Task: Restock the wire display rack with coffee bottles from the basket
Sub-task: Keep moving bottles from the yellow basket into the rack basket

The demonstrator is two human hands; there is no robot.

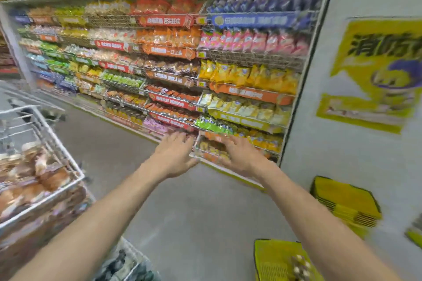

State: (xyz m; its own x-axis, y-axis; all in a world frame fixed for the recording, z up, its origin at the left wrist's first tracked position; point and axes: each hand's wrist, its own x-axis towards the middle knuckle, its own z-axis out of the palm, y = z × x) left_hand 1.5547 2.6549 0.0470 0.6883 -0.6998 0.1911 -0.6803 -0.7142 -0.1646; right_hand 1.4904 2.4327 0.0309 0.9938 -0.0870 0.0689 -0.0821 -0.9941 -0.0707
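Both my arms stretch forward over the grey floor. My left hand point(174, 154) and my right hand point(239, 155) hang in the air with fingers spread and nothing in them, in front of the lowest snack shelf. The white wire display rack point(58, 143) stands at the left edge, its tiers filled with brownish items that are too blurred to name. The yellow basket point(272, 260) sits on the floor at the bottom right, under my right forearm, with a few bottle caps point(301, 264) showing inside. The frame is blurred by motion.
A tall shelf wall of snack bags point(173, 70) fills the far side of the aisle. A grey pillar point(356, 121) with a yellow poster point(374, 70) stands on the right. A stack of yellow baskets point(344, 203) leans at its foot.
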